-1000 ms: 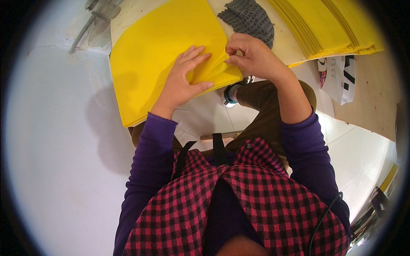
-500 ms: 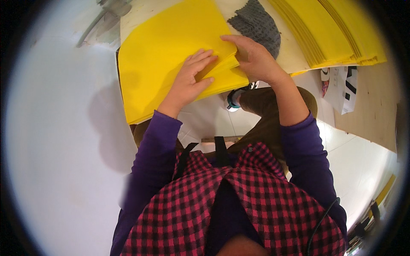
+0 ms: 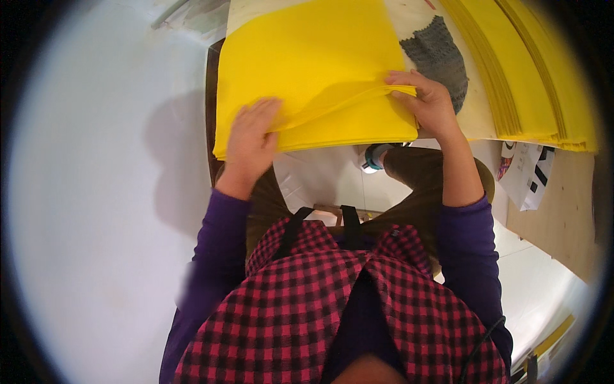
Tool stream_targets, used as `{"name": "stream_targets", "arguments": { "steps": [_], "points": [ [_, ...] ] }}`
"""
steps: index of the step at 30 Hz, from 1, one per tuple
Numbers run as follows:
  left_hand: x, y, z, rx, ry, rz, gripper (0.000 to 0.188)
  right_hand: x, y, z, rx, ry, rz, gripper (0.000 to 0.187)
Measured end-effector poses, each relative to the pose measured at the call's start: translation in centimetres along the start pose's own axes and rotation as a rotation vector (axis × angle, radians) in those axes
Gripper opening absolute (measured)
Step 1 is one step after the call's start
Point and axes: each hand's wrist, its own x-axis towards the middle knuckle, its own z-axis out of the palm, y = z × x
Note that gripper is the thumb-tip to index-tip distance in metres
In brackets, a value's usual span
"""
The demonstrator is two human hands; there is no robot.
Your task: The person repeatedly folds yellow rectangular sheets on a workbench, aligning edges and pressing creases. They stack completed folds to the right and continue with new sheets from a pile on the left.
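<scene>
A stack of yellow fabric-like sheets [image 3: 313,51] lies on the table in front of me. At its near right corner, my right hand [image 3: 432,105] is closed, pinching the edge of the top sheet between thumb and fingers. That sheet's near edge is raised in a long loose fold running toward my left hand. Near the left end of the fold, my left hand [image 3: 252,137] rests on the sheet, its fingers stretched out and slightly blurred. Just beyond my right hand lies a dark grey textured cloth piece [image 3: 438,57] with a jagged edge.
More stacked yellow sheets [image 3: 518,77] stand at the right of the pale tabletop [image 3: 470,115]. Below them is a white bag [image 3: 527,176] beside a wooden panel [image 3: 550,217]. A white wall [image 3: 96,192] rises close on the left. My legs are under the table edge.
The top sheet's near edge is now lifted into a fold between my hands. My left hand has moved left, away from the right one. The whole view has shifted slightly.
</scene>
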Motion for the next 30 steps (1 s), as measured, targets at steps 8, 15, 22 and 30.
{"name": "stream_targets", "arguments": {
  "steps": [8, 15, 22, 30],
  "points": [
    [-5.9, -8.2, -2.3, -0.358, 0.174, -0.448, 0.024, -0.2, -0.1, -0.1, 0.124, -0.011, 0.216, 0.022],
    [-4.1, -10.4, -2.7, -0.779, 0.187, -0.627, 0.019, -0.5, -0.6, 0.3, 0.117, 0.149, 0.353, 0.022],
    [-2.2, -11.8, -2.4, -0.889, 0.208, -0.684, 0.021, 0.8, -1.6, 0.4, 0.054, 0.195, 0.356, 0.021],
    [-0.7, -13.2, -2.8, -1.179, 0.16, -0.641, 0.035, 1.9, -1.4, 1.0, 0.041, 0.277, 0.414, 0.023]
  ]
}}
